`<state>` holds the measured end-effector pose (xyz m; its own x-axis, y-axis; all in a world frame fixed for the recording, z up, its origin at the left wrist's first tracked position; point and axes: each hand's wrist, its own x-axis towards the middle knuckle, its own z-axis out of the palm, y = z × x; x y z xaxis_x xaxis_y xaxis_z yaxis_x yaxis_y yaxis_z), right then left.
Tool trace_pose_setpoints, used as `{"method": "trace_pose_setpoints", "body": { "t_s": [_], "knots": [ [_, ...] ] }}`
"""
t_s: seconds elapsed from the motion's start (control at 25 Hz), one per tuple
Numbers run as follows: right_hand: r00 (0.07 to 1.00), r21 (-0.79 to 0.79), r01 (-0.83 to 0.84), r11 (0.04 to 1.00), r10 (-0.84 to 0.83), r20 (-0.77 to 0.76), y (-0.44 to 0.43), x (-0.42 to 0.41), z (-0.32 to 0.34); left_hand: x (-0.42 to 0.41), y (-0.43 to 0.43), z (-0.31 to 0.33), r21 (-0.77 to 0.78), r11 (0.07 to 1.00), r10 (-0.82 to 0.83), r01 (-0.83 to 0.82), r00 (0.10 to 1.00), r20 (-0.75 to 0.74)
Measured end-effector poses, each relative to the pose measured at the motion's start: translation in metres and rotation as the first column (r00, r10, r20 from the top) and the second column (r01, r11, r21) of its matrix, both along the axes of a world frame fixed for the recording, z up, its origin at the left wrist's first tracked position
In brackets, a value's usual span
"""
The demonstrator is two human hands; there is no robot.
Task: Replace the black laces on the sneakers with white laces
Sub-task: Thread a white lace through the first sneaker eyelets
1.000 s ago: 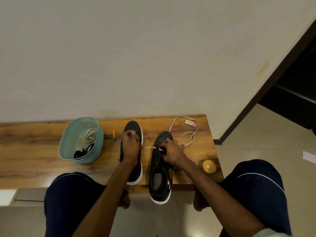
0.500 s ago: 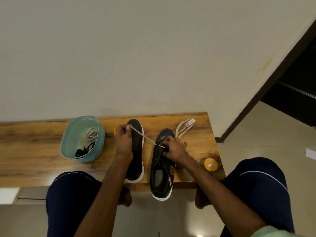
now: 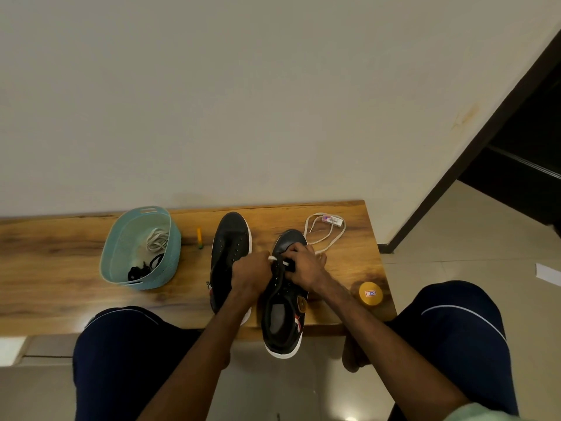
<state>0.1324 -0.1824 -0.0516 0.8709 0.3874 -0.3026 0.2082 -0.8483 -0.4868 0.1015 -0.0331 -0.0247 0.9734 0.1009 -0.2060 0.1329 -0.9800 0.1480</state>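
Two black sneakers with white soles lie on the wooden bench. The left sneaker (image 3: 228, 247) has bare eyelets. The right sneaker (image 3: 282, 314) overhangs the bench's front edge. My left hand (image 3: 250, 270) pinches the end of a white lace (image 3: 326, 238) at the right sneaker's front eyelets. My right hand (image 3: 305, 267) grips the sneaker's upper at the same spot. The lace's loose length, with a paper tag (image 3: 333, 220), loops on the bench behind the shoe.
A teal basket (image 3: 121, 238) at the left holds another white lace (image 3: 157, 240) and black laces (image 3: 142, 268). A small yellow stick (image 3: 199, 237) lies beside it. A yellow round tin (image 3: 370, 294) sits near the bench's right end. A wall rises directly behind the wooden bench (image 3: 54, 268).
My left hand had pulled the lace out taut to the left and has come back to the right sneaker's eyelets. The loose loop behind the shoe has spread out again.
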Motion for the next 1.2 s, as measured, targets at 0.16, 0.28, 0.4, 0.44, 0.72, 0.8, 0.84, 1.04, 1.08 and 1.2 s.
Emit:
{"method": "trace_pose_setpoints", "body": {
  "t_s": [0.16,0.28,0.4,0.44,0.72,0.8,0.84,1.04,1.08,1.2],
  "knots": [
    [1.0,0.001,0.001,1.0,-0.001,-0.006,-0.002,0.001,0.002,0.011,0.014,0.018,-0.617,0.759,0.289,-0.206,0.956,0.037],
    [1.0,0.015,-0.003,1.0,0.003,-0.004,-0.002,0.0,0.0,0.013,0.022,0.046,-0.894,0.227,0.589,-0.386,0.785,-0.19],
    [1.0,0.031,0.006,1.0,-0.007,0.006,-0.003,0.002,-0.003,0.011,0.035,0.068,-0.935,-0.155,0.7,-0.32,0.631,-0.333],
    [1.0,0.034,0.005,0.999,-0.006,0.007,-0.003,0.002,-0.004,0.012,0.041,0.071,-0.939,-0.26,0.71,-0.227,0.614,-0.345],
    [0.986,0.237,0.125,0.963,-0.147,0.078,-0.005,0.004,-0.013,-0.001,0.048,0.056,-0.937,-0.216,0.601,-0.273,0.719,-0.348],
    [0.964,0.282,0.22,0.934,-0.252,0.083,-0.012,0.01,-0.017,-0.008,0.049,0.052,-0.921,-0.16,0.575,-0.356,0.724,-0.38],
    [0.963,0.252,0.234,0.939,-0.259,0.074,-0.016,0.012,-0.019,-0.011,0.05,0.051,-0.913,-0.15,0.573,-0.379,0.719,-0.393],
    [0.982,-0.042,0.171,0.984,-0.167,0.09,-0.024,0.019,-0.008,-0.018,0.047,0.057,-0.904,0.084,0.515,-0.42,0.795,-0.321],
    [0.983,-0.039,0.167,0.985,-0.164,0.079,-0.026,0.019,-0.004,-0.02,0.044,0.059,-0.898,0.179,0.499,-0.403,0.823,-0.27],
    [0.993,-0.034,0.119,0.992,-0.12,-0.007,-0.033,0.019,0.008,-0.025,0.038,0.064,-0.885,0.329,0.476,-0.328,0.867,-0.144]
  ]
}}
